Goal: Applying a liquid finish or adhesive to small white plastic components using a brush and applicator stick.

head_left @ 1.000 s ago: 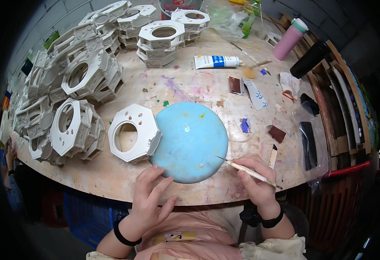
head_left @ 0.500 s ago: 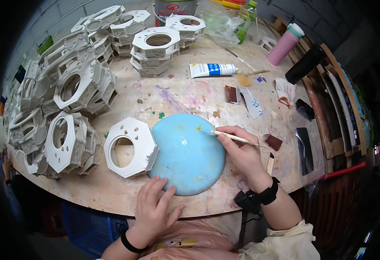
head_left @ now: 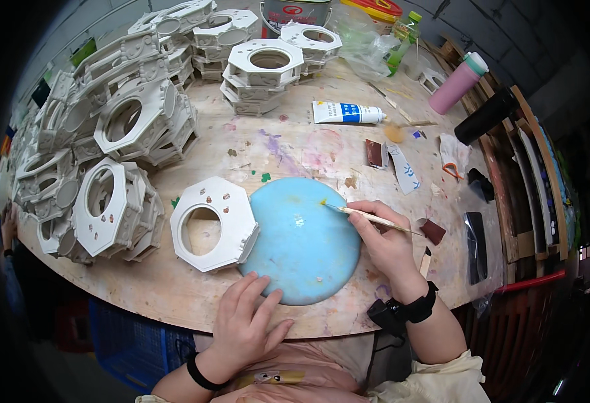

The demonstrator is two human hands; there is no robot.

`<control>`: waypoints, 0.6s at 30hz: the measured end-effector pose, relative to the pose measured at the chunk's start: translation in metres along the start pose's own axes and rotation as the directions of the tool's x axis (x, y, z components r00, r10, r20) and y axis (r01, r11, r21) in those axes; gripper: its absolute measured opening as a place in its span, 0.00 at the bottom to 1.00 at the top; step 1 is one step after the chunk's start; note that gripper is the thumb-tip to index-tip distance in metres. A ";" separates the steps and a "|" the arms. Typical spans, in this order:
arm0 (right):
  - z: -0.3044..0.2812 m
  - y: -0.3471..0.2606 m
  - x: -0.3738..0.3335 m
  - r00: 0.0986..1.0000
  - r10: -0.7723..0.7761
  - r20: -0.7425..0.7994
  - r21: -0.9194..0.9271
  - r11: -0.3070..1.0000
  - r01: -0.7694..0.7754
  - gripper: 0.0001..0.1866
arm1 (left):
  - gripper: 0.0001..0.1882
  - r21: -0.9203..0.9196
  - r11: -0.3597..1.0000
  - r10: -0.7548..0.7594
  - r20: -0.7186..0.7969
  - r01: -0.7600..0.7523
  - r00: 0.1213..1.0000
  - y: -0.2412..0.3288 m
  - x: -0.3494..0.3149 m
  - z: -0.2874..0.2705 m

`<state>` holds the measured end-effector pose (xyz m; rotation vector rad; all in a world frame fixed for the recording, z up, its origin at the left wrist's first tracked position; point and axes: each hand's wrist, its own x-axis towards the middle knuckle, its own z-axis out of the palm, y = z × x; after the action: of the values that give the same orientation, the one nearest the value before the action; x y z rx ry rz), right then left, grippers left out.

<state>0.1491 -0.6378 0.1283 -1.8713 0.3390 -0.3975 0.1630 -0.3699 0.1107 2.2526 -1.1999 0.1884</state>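
In my right hand [head_left: 388,245] is a thin wooden-handled tool [head_left: 379,220], pinched between fingers and thumb. Its fine tip is at a small yellow dab near the top of a round light-blue pad [head_left: 298,258]; I cannot tell if it touches. My left hand [head_left: 249,316] rests at the pad's lower left edge, fingers spread, holding nothing. Beside the pad, on its left, a white octagonal frame [head_left: 231,232] with a round opening leans tilted on the table. Several small brownish marks show on its upper face.
Many white octagonal frames [head_left: 123,191] are piled at the left and back. A paint tube [head_left: 349,113], a pink bottle [head_left: 457,84] and a black bottle [head_left: 486,117] lie or stand beyond the pad. A bucket [head_left: 295,17] is at the back. Wooden slats [head_left: 510,195] border the right side.
The whole view has shifted, with the table things lying slightly further right. The tool's tip stays by the yellow dab, and both hands keep nearly the same pose.
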 end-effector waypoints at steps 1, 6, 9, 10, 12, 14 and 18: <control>0.000 0.000 0.000 1.000 0.003 -0.001 -0.002 1.000 -0.003 0.10 | 0.24 0.013 1.000 -0.002 0.002 0.002 1.000 0.000 0.000 -0.001; 0.000 0.003 0.000 1.000 0.003 0.010 -0.004 1.000 -0.003 0.10 | 0.24 0.009 1.000 -0.006 0.000 0.006 1.000 0.000 0.000 0.000; 0.001 0.003 0.000 1.000 0.003 0.011 -0.011 1.000 -0.002 0.10 | 0.24 0.005 1.000 -0.008 -0.001 0.008 1.000 0.001 0.000 0.000; 0.000 0.003 0.000 1.000 -0.003 0.006 -0.012 1.000 0.003 0.10 | 0.24 -0.001 1.000 -0.008 -0.002 0.008 1.000 0.001 0.001 0.000; 0.000 0.002 0.000 1.000 0.005 0.010 -0.015 1.000 -0.005 0.10 | 0.24 -0.001 1.000 -0.010 -0.002 0.010 1.000 0.001 0.001 0.000; 0.000 0.002 0.000 1.000 0.013 0.015 -0.016 1.000 -0.013 0.10 | 0.23 0.000 1.000 -0.013 -0.002 0.013 1.000 0.001 0.001 0.000; 0.000 0.002 -0.001 1.000 0.021 0.004 0.034 0.999 -0.021 0.10 | 0.23 -0.004 1.000 -0.012 -0.003 0.012 1.000 0.001 0.001 -0.001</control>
<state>0.1484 -0.6384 0.1261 -1.8333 0.3471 -0.3841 0.1631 -0.3702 0.1119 2.2550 -1.1839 0.1849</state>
